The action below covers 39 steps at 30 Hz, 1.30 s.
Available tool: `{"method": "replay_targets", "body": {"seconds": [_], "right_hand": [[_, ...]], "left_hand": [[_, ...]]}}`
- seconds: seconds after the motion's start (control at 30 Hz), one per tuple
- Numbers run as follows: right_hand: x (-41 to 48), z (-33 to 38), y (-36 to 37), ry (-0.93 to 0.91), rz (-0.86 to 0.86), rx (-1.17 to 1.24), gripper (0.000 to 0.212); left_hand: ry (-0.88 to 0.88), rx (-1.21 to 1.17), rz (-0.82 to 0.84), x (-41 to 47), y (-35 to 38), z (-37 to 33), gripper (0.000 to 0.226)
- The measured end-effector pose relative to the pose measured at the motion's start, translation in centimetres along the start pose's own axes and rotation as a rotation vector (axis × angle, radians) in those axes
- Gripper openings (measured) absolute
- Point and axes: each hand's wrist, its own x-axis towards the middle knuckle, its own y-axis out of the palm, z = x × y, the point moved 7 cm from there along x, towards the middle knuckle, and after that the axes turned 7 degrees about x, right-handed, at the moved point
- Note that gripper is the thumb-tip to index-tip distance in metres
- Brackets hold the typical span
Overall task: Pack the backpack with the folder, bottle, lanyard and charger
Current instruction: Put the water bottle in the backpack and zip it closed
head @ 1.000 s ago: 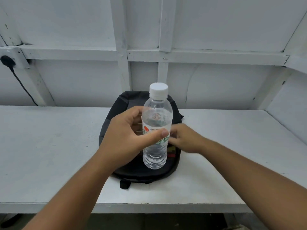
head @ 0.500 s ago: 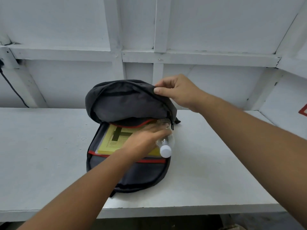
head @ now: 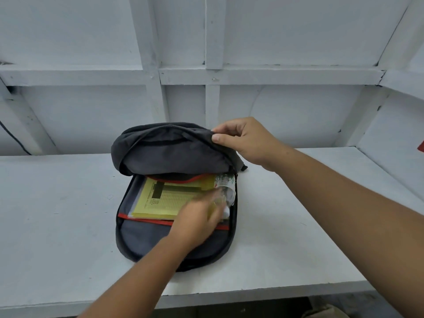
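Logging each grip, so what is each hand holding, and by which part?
The right hand pinches the backpack by its flap's edge. The left hand is blurred over the bottle; whether it holds it cannot be told.

I can't make out the left hand point(head: 197, 220) properly. Its fingers smear into blur over the bottle point(head: 226, 188), so I cannot tell whether they grip it. The bottle's cap is mostly lost behind them. Its far end sits under the raised backpack flap point(head: 169, 152), which also covers the folder's point(head: 165, 199) top edge. The folder's print is too small for me to read. A red shape point(head: 421, 146) is cut off by the right edge.
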Motion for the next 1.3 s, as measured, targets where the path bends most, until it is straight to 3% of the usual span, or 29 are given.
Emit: {"method": "replay_targets", "body": {"seconds": [0.1, 0.33, 0.57, 0.67, 0.9, 0.93, 1.03, 1.1, 1.17, 1.23, 1.3], "right_hand": [[0.2, -0.2, 0.2, -0.008, -0.009, 0.011, 0.009], [-0.2, -0.6, 0.3, -0.009, -0.013, -0.004, 0.012], [-0.4, -0.8, 0.3, -0.011, -0.034, 0.013, 0.016], [-0.5, -1.0, -0.3, -0.001, -0.061, -0.006, 0.014], [-1.0, -1.4, -0.7, -0.017, -0.068, -0.020, 0.015], [-1.2, -1.6, -0.5, -0.014, -0.064, -0.011, 0.015], [-2.3, -2.8, -0.2, -0.003, -0.023, -0.001, 0.016], [-3.6, -3.8, 0.4, -0.001, 0.003, -0.005, 0.020], [-5.2, -4.7, 1.0, -0.010, 0.003, -0.041, 0.027], [-6.9, -5.9, 2.1, -0.032, 0.015, -0.098, 0.033], [-8.7, -7.4, 3.1, -0.045, 0.024, -0.147, 0.035]], "left_hand": [[0.002, 0.077, 0.062, -0.9, 1.5, 0.2, 0.057], [-0.048, 0.107, 0.162, 3.3, 3.2, 0.7, 0.055], [-0.116, 0.271, 0.110, 8.8, 3.8, 1.8, 0.043], [-0.144, 0.227, 0.124, 10.2, 4.8, 2.4, 0.034], [-0.160, 0.183, 0.240, 7.7, 1.9, -1.3, 0.042], [-0.088, 0.144, 0.191, 6.1, 0.1, -2.3, 0.036], [0.170, 0.002, -0.258, -0.3, -8.3, -5.0, 0.021], [0.200, -0.009, -0.501, -4.4, -12.9, -3.8, 0.022], [0.060, 0.026, -0.510, -6.0, -14.5, -0.7, 0.030], [-0.115, 0.056, -0.370, -6.5, -13.7, 2.6, 0.040], [-0.166, 0.092, -0.214, -7.1, -11.4, 4.7, 0.048]]}}
